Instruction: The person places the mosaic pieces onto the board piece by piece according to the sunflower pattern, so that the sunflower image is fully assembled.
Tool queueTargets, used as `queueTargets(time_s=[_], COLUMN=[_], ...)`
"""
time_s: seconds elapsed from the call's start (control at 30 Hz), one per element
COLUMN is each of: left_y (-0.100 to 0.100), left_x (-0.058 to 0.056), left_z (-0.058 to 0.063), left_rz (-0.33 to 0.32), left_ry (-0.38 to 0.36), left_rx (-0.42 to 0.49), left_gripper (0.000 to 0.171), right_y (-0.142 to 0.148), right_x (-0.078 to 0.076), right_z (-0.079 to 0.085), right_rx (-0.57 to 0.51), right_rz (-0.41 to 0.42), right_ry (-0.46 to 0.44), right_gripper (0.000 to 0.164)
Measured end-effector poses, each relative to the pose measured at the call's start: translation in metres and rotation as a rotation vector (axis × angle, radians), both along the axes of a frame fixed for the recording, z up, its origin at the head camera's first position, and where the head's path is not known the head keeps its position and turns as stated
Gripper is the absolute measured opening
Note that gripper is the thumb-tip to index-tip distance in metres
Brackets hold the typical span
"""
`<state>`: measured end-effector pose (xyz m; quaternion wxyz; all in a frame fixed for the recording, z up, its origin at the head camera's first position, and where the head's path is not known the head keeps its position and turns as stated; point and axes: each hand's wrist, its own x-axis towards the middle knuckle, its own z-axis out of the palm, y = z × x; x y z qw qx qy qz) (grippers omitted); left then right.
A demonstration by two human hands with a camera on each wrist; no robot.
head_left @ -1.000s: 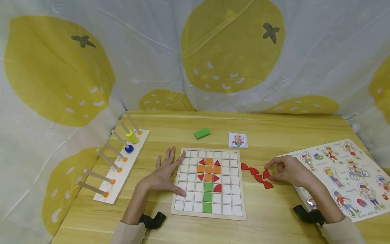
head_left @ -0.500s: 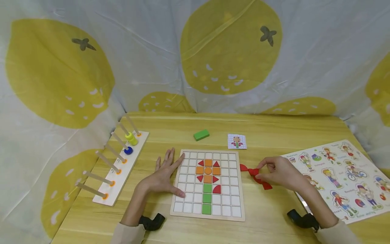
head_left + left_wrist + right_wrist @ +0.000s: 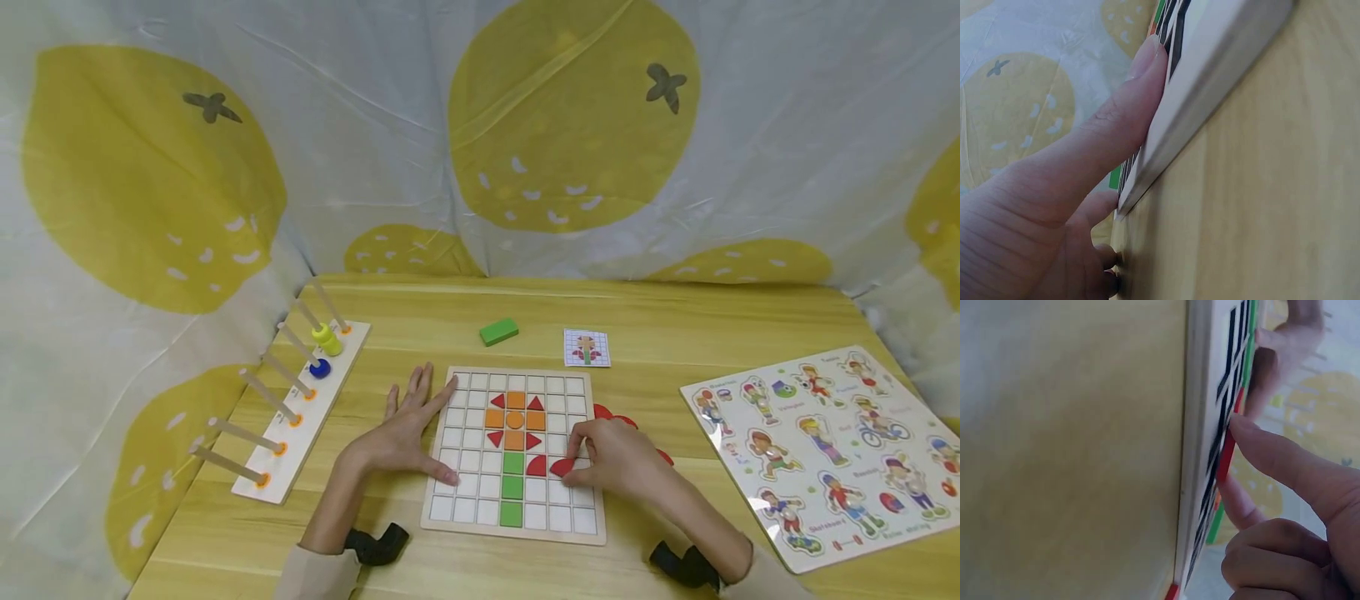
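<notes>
My right hand point(image 3: 618, 458) pinches a red quarter-circle tile point(image 3: 562, 467) between thumb and forefinger, right over the wooden grid board point(image 3: 459, 527). In the right wrist view that red tile point(image 3: 1227, 452) stands edge-on, close against the board's face. Beside it another red quarter-circle point(image 3: 536, 465) lies in a cell next to the column of green squares point(image 3: 512, 486). Orange pieces point(image 3: 515, 401) and red triangles point(image 3: 498, 402) form the flower head above. My left hand point(image 3: 401, 437) is spread along the board's left edge, its thumb resting on the rim, as the left wrist view shows.
More red quarter-circles point(image 3: 603, 412) lie right of the board, partly hidden by my right hand. Behind stand a green block point(image 3: 498, 332) and a pattern card point(image 3: 587, 347). A peg rack point(image 3: 288, 450) is at left, a sports picture puzzle point(image 3: 813, 450) at right.
My right hand has picked up one red quarter-circle from the loose pieces and carried it left onto the board. The left hand has stayed in place.
</notes>
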<state>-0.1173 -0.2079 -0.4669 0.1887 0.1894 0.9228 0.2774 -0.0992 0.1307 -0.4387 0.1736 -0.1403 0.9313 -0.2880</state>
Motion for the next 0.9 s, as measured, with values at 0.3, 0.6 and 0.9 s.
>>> queueTargets(time_s=[0.3,0.6,0.9], left_y=[0.0,0.0,0.001], left_x=[0.0,-0.001,0.0], left_z=[0.0,0.001,0.0], left_rz=[0.004,0.002,0.006], left_ry=[-0.008,-0.006,-0.004], left_rx=[-0.006,0.001,-0.001], left_gripper=[0.137,0.137,0.137], right_y=[-0.01,-0.007,0.004], right_x=[0.003,0.0,-0.006], right_z=[-0.006,-0.003,-0.005], right_rx=[0.05,0.051,-0.129], right_rz=[-0.036,-0.03,0.111], right_ry=[0.016,0.024,0.003], right_gripper=[0.035,0.034,0.018])
